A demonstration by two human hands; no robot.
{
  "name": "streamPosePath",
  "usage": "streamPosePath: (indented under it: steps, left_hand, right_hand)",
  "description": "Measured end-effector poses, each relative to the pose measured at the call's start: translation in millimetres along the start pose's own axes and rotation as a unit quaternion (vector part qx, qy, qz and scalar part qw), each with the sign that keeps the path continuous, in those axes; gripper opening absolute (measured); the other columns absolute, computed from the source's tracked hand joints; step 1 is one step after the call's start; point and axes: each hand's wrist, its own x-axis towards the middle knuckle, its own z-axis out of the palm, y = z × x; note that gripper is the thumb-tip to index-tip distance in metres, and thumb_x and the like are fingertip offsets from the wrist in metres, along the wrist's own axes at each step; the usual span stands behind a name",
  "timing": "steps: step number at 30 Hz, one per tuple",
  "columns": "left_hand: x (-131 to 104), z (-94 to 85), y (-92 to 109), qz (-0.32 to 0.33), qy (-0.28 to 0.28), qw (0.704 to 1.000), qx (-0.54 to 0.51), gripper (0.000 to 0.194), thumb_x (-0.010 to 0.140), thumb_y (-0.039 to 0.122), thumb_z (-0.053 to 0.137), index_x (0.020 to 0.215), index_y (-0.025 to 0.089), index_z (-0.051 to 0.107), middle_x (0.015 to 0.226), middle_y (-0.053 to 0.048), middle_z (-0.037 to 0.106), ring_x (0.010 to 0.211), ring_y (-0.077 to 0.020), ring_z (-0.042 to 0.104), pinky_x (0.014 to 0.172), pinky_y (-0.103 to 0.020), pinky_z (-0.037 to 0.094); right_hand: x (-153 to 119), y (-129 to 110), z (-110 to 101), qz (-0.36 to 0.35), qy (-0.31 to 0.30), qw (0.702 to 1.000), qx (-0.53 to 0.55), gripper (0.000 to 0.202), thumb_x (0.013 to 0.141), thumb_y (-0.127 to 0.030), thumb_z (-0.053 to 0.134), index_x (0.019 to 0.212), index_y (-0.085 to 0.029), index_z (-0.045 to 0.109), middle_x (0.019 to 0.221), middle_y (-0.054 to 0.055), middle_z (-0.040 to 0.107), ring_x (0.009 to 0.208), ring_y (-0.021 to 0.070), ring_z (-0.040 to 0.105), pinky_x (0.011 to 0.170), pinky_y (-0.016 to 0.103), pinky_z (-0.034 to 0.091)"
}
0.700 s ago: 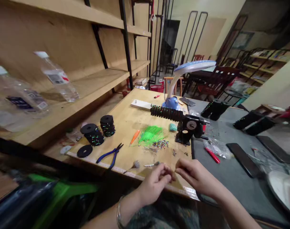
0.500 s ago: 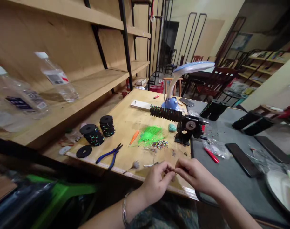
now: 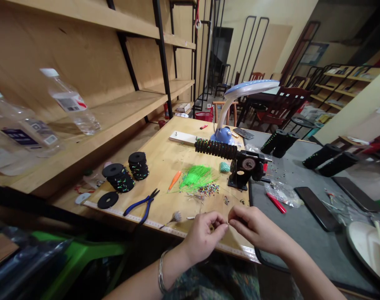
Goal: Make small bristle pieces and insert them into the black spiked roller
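My left hand (image 3: 205, 233) and my right hand (image 3: 254, 227) meet fingertip to fingertip above the table's front edge. Each is closed in a pinch, and something tiny and thin between the tips is too small to name. Just beyond them lie small metal pieces (image 3: 226, 201), a pile of multicoloured beads (image 3: 209, 189) and a bundle of bright green strands (image 3: 196, 176). To the left are an orange pointed tool (image 3: 174, 181), a small grey brush-like bundle (image 3: 176, 217) and blue-handled pliers (image 3: 142, 205) with their jaws slightly apart.
A black winding device (image 3: 244, 166) with a ribbed black roll (image 3: 216, 148) stands behind my hands, near a blue desk lamp (image 3: 221, 134). Black foam spools (image 3: 118, 178) sit at left. On the grey mat are a red pen (image 3: 276, 203), a phone (image 3: 317, 208) and a plate (image 3: 361, 246).
My hands stay pinched close together, with the fingertips drawn very slightly apart. The whole view has shifted a little; the things on the table lie as before.
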Motion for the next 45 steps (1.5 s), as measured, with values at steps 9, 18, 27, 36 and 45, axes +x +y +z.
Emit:
streamPosePath:
  steps: [9,18,27,36,45]
  left_hand:
    - [0.9,0.0,-7.1,-0.101,-0.043,0.975,-0.192,0.014,0.076,0.027,0.063,0.071,0.015,0.059,0.059,0.001,0.058,0.057,-0.0112,0.051,0.057,-0.022,0.038]
    - [-3.7,-6.8,-20.3,-0.117,-0.056,0.972,-0.198,0.028,0.076,0.04,0.07,0.075,0.014,0.063,0.08,-0.005,0.068,0.074,-0.0146,0.055,0.068,-0.024,0.038]
    - [3.8,-5.5,-10.3,-0.074,-0.081,0.977,-0.183,0.03,0.083,0.041,0.062,0.098,0.015,0.061,0.077,-0.005,0.069,0.071,-0.0155,0.059,0.069,-0.026,0.042]
    - [13.0,3.6,-5.0,-0.066,-0.036,0.98,-0.184,0.014,0.075,0.026,0.064,0.067,0.015,0.06,0.06,0.002,0.058,0.061,-0.0125,0.052,0.065,-0.024,0.039]
    - [8.1,2.0,-10.3,-0.115,-0.038,0.962,-0.245,0.015,0.071,0.028,0.067,0.069,0.014,0.062,0.059,0.0,0.061,0.06,-0.0126,0.053,0.065,-0.025,0.038]
  right_hand:
    - [1.8,1.1,-2.8,-0.041,0.019,0.999,-0.01,0.015,0.092,-0.017,0.041,0.08,-0.02,0.051,0.068,0.0,0.056,0.059,0.012,0.047,0.056,0.023,0.037]
    - [1.6,7.6,0.2,-0.032,0.034,0.999,-0.011,0.015,0.094,-0.019,0.04,0.082,-0.021,0.049,0.068,-0.001,0.055,0.058,0.0122,0.048,0.056,0.024,0.036]
    - [2.1,2.7,-2.5,-0.029,0.024,0.999,-0.02,0.016,0.093,-0.019,0.041,0.082,-0.019,0.052,0.069,0.0,0.058,0.059,0.0122,0.049,0.056,0.023,0.037]
    - [3.1,2.1,0.2,-0.043,0.023,0.998,-0.041,0.015,0.092,-0.017,0.042,0.084,-0.019,0.055,0.071,0.001,0.061,0.06,0.0132,0.052,0.057,0.023,0.037]
    - [4.6,6.8,2.0,-0.055,0.044,0.996,-0.05,0.016,0.094,-0.018,0.04,0.084,-0.02,0.052,0.068,0.0,0.059,0.057,0.0125,0.049,0.054,0.024,0.035]
